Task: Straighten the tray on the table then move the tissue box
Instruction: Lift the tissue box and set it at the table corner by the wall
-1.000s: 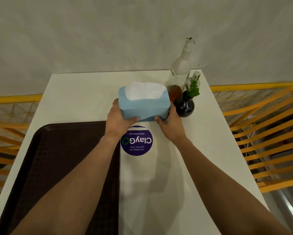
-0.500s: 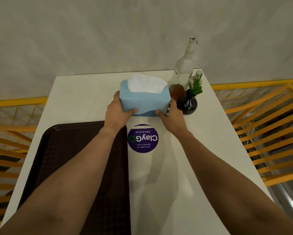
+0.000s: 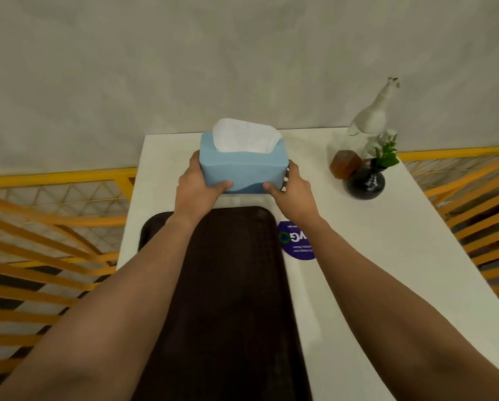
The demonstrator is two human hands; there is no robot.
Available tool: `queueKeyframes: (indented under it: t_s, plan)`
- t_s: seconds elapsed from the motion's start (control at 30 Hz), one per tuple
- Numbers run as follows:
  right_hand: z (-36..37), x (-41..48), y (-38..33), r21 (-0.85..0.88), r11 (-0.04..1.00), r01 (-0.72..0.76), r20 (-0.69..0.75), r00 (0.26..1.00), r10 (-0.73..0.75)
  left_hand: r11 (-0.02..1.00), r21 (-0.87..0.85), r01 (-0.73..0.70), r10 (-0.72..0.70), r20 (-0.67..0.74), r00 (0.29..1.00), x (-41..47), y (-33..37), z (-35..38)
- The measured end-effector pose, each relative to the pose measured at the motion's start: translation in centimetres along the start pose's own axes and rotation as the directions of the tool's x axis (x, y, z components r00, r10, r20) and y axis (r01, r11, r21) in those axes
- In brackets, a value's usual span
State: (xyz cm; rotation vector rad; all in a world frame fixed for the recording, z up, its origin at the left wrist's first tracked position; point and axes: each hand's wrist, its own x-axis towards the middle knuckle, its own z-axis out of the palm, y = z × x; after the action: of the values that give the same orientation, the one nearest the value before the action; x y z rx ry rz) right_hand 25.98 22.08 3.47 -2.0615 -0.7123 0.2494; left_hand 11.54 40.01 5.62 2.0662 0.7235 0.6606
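Note:
A light blue tissue box [image 3: 242, 166] with white tissue showing at its top is held between both hands near the far left of the white table [image 3: 372, 256]. My left hand [image 3: 196, 188] grips its left end and my right hand [image 3: 293, 195] grips its right end. The box sits just beyond the far edge of the dark brown tray [image 3: 230, 299], which lies lengthwise along the table's left side, partly hidden by my forearms. Whether the box rests on the table or hangs just above it is unclear.
At the far right of the table stand a clear pump bottle [image 3: 369, 120], a small amber jar [image 3: 345, 166] and a round black vase with a green sprig [image 3: 365, 182]. A purple round sticker [image 3: 296, 241] lies right of the tray. Yellow railings flank the table on both sides.
Both hands have carried the tissue box leftward, away from the vase and bottle, to a spot beyond the tray's far edge. The view has shifted left with it.

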Motion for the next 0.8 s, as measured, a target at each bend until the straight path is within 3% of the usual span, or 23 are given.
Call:
queueKeyframes:
  t_s: [0.4,0.8]
  plan:
    - [11.9,2.0,-7.5,0.011,0.998,0.057,0.021,0.998,-0.057,1.000,-0.013,-0.009,0.008,-0.080,0.997,2.7,-7.8,-11.2]
    - [16.4,8.2,-7.5,0.015,0.998,0.064,0.034,0.997,-0.064,1.000,-0.028,0.005,-0.005,-0.015,1.000,8.8,-12.1,-12.2]
